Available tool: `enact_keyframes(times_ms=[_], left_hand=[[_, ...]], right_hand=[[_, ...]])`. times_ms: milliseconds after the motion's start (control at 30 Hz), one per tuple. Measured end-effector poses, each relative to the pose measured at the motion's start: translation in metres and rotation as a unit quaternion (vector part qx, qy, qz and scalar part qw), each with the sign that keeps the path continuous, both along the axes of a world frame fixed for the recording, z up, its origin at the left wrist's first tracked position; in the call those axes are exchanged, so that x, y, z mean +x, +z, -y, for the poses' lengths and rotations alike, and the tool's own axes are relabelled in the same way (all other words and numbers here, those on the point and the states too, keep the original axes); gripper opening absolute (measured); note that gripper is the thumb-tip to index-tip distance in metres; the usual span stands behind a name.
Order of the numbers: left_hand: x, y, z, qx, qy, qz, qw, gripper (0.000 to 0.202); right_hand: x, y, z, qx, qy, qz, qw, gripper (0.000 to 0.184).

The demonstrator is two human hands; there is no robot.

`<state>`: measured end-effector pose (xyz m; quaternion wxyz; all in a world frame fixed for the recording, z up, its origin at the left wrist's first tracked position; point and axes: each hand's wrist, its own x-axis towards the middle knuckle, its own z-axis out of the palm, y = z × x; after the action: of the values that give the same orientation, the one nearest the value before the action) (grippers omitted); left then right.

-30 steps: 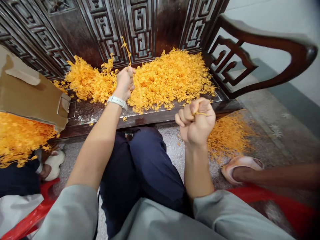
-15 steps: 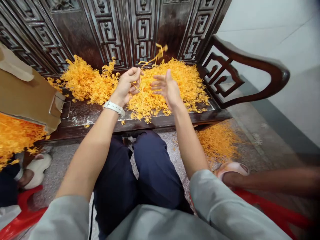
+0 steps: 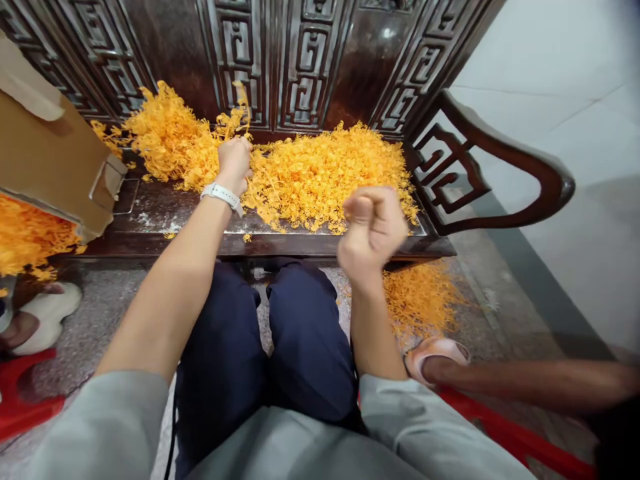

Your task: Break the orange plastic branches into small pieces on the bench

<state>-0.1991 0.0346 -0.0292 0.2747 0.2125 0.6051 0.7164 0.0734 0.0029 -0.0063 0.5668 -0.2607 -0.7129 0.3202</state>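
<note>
My left hand (image 3: 235,163), with a white watch band on its wrist, is closed at the left part of the bench. A thin orange-yellow plastic sprig (image 3: 243,97), blurred by motion, sticks up from its fingers. My right hand (image 3: 373,230) is curled into a fist above the front edge of the bench, and the inside of its grip is hidden. Behind it spreads a large pile of small orange-yellow plastic pieces (image 3: 330,170), flower-like with thin prongs. Left of my left hand lies a second, looser heap (image 3: 173,137) of similar pieces.
A dark carved wooden bench (image 3: 165,243) carries both piles. A cardboard box (image 3: 55,147) stands at the left, with deeper orange pieces (image 3: 30,237) in front. Thin orange stems (image 3: 423,297) lie on the floor. Another person's foot (image 3: 437,360) is at right.
My left hand has moved left with the sprig. My right hand has come nearer and to the right, its fingers going from spread to curled. The view has shifted slightly.
</note>
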Motion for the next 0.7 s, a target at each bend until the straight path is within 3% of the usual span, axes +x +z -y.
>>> enact_keyframes(times_ms=[67,133,200,267,333,400,533,600,700], left_hand=[[-0.012,-0.009,0.009,-0.004,-0.046,0.053,0.998,0.038],[-0.014,-0.010,0.018,0.017,-0.128,0.094,0.987,0.032],[-0.008,-0.003,0.024,0.053,-0.177,0.116,0.976,0.028],[0.002,0.009,0.025,0.081,-0.220,0.124,0.964,0.027],[0.015,0.020,0.025,0.087,-0.264,0.119,0.953,0.029],[0.027,0.027,0.022,0.081,-0.296,0.109,0.946,0.031],[0.043,0.028,0.014,0.065,-0.311,0.102,0.943,0.030],[0.045,0.025,0.011,0.066,-0.308,0.092,0.945,0.029],[0.047,0.023,0.010,0.062,-0.280,0.092,0.954,0.030]], right_hand=[[0.015,0.014,0.000,0.021,0.011,-0.001,1.000,0.031],[0.013,0.014,-0.026,0.020,0.035,0.005,0.999,0.036],[-0.004,0.001,-0.066,0.025,0.044,0.046,0.998,0.052],[-0.026,-0.018,-0.101,0.033,-0.002,0.112,0.993,0.069],[-0.047,-0.034,-0.118,0.014,-0.014,0.133,0.991,0.075],[-0.064,-0.044,-0.114,-0.048,0.054,0.123,0.990,0.072],[-0.084,-0.053,-0.088,-0.167,0.236,0.071,0.955,0.060],[-0.084,-0.054,-0.080,-0.155,0.237,0.013,0.959,0.054],[-0.074,-0.048,-0.069,-0.060,0.136,-0.062,0.987,0.045]])
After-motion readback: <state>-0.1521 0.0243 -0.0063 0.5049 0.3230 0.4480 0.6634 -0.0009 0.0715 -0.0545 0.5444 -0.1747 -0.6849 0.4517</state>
